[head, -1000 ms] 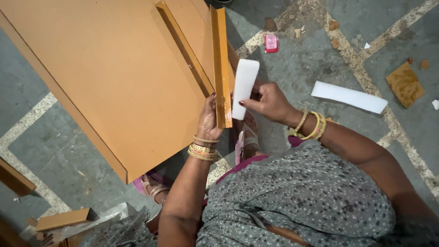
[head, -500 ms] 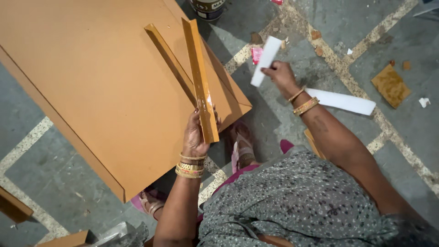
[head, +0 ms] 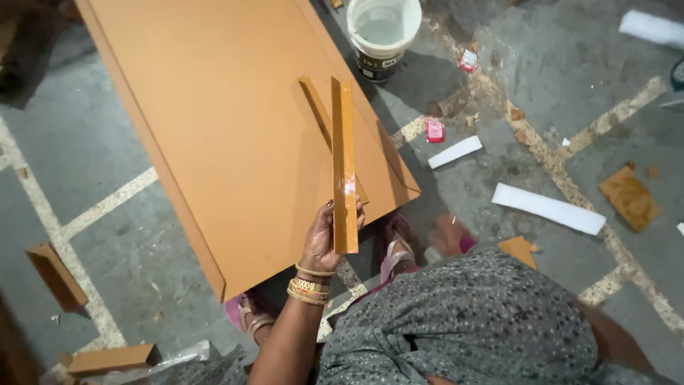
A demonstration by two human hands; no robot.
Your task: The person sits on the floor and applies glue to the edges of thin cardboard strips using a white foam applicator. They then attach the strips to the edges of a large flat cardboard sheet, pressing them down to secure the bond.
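My left hand (head: 320,239), with bangles at the wrist, grips the lower end of a narrow glossy orange strip (head: 344,157) and holds it on edge above a large orange board (head: 214,128) lying on the floor. A second orange strip (head: 315,107) lies flat on the board just left of the held one. My right hand (head: 449,235) is only a blurred shape low beside my knee, and its fingers cannot be made out. A small white strip (head: 454,151) lies on the floor to the right of the board.
A white bucket (head: 383,28) stands at the board's far corner. On the stone floor lie a longer white strip (head: 548,208), a red packet (head: 434,130) and orange offcuts (head: 630,196) (head: 57,274) (head: 110,358). My sandalled feet (head: 395,257) are under the board's near edge.
My right hand carried the small white strip away to the right and let it go; it now lies on the floor. The left hand has kept hold of the orange strip.
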